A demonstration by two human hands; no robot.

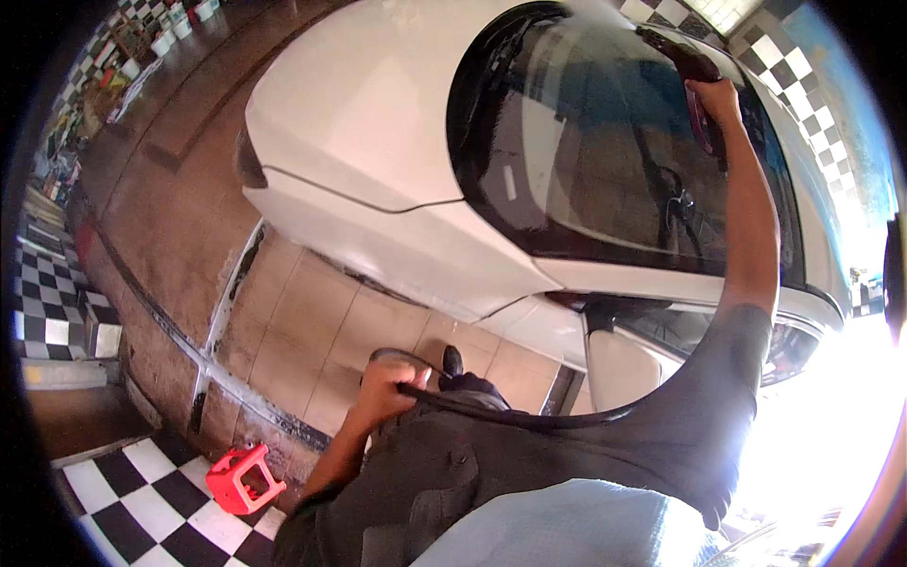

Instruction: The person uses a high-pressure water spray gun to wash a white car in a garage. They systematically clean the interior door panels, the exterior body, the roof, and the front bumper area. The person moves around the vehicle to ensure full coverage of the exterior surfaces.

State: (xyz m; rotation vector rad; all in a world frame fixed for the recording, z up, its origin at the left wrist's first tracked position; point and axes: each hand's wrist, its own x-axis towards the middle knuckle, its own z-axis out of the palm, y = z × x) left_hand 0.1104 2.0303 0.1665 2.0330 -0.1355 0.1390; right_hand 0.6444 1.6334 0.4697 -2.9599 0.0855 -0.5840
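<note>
My right hand [718,99] is closed around the grip of a dark spray gun [688,64], held out over the windshield [605,142] of a white car. A pale mist [605,17] leaves the gun's nozzle and spreads at the top of the glass. Low in front of my body, my left hand [389,389] is closed around what looks like a black hose [491,412], which runs across my dark shirt toward my right arm. The car's pale hood [368,94] lies ahead to the left, and its side mirror [624,364] is near my right upper arm.
A red plastic stool [244,479] rests on black-and-white checkered tiles [156,491] at the lower left. White buckets [162,42] and clutter line the far left wall. A floor channel [227,283] crosses the tiles left of the car. Strong light glares at the right.
</note>
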